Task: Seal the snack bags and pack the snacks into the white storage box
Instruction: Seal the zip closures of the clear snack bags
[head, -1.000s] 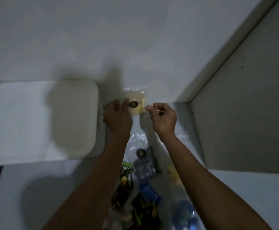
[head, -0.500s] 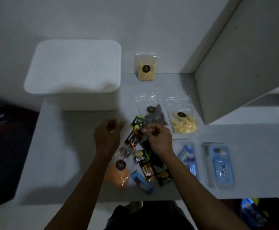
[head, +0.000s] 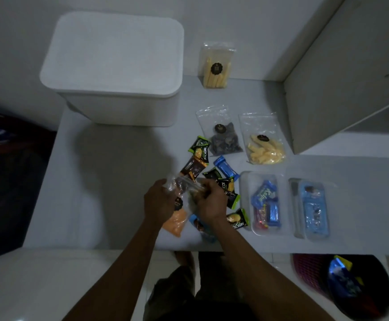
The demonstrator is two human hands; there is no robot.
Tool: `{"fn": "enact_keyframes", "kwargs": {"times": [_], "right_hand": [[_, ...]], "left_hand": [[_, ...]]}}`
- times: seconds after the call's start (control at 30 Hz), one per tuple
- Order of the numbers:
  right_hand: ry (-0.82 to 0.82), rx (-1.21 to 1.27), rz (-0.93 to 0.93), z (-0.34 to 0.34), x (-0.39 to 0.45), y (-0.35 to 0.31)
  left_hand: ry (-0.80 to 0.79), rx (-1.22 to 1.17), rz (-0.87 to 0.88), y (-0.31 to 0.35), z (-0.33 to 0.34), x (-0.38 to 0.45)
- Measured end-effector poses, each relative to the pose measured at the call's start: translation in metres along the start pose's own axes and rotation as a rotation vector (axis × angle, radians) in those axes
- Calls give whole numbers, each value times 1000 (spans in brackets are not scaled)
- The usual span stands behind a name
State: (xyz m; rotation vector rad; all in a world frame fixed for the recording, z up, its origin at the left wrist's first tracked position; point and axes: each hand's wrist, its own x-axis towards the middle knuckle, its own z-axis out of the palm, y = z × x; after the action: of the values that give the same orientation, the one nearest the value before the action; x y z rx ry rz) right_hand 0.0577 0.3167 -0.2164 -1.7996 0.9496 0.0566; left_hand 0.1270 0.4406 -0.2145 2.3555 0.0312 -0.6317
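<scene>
Both hands hold a clear zip bag of orange snacks [head: 176, 220] near the table's front edge. My left hand [head: 160, 201] grips its top left and my right hand [head: 209, 201] pinches its top right. The white storage box [head: 117, 66], lid on, stands at the back left. A bag of yellow sticks [head: 215, 68] leans upright against the wall. A bag of dark snacks [head: 223, 137] and a bag of yellow snacks [head: 264, 144] lie flat further back. Several small wrapped snacks [head: 199, 154] are scattered around my hands.
Two clear trays with blue-wrapped snacks [head: 266, 205] [head: 313, 209] lie at the right. A white cabinet panel [head: 342, 89] rises at the back right. A dark basket [head: 342, 290] sits on the floor below the table's front edge [head: 96, 247].
The view dropped from the wall to the table. My hands left the upright bag of yellow sticks, came back to the front and picked up the orange snack bag.
</scene>
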Motion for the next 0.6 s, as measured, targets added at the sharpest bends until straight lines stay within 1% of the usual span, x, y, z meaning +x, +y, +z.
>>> {"fn": "enact_keyframes", "kwargs": {"times": [0.07,0.13,0.23,0.33,0.5,0.6], "right_hand": [[-2,107,5,0,-3,3],[5,145,-32,-4,-8,-1],[-10,265,-85,-19,-17,-18],[-51,356,-136,-36,-23,-44],[-127,427,-209,-72,-24,-92],[-153,426,-300,-99,-33,-125]], "left_hand": [[25,-83,-30,0,-1,-3],[46,-157,-19,-3,-5,-8],[70,-257,15,-6,-17,-18],[85,-383,47,9,-35,-30],[99,-603,207,58,-72,-43],[127,-637,350,88,-92,-50]]}}
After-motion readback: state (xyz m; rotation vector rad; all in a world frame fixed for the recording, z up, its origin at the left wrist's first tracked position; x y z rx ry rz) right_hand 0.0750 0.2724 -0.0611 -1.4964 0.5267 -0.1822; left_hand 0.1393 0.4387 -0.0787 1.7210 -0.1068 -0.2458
